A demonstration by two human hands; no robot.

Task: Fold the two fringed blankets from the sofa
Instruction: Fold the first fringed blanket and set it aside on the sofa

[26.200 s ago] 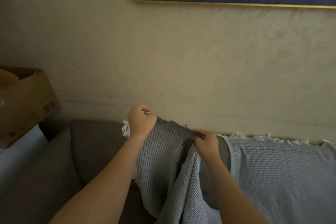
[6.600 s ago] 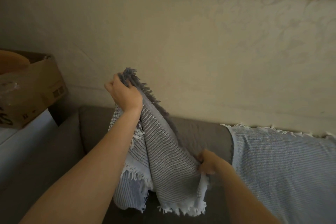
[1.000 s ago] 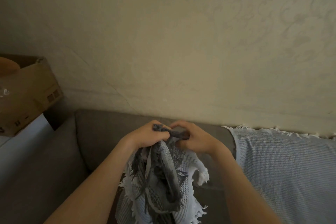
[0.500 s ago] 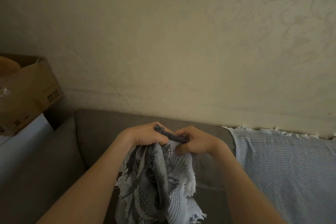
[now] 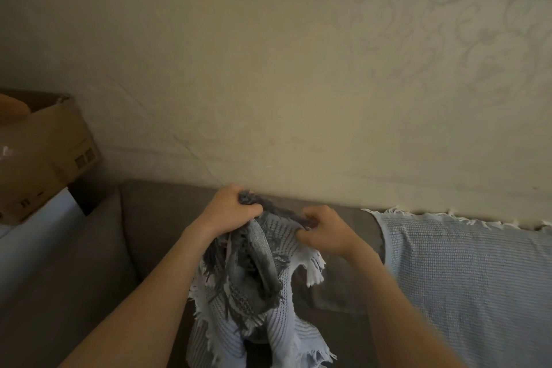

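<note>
Before a grey sofa [image 5: 155, 233], left hand [image 5: 231, 210] and right hand [image 5: 324, 231] clench a bunched woven blanket [image 5: 260, 272] by its seemingly fringed edge.

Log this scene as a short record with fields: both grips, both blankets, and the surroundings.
grey blanket: bunched, hanging, not neatly folded
left grip: curled round its dark fringed edge
right grip: holds the same edge, beside the left
sofa: grey-brown fabric
blue blanket: spread over the sofa back, untouched
box: cardboard, left of the sofa
</note>
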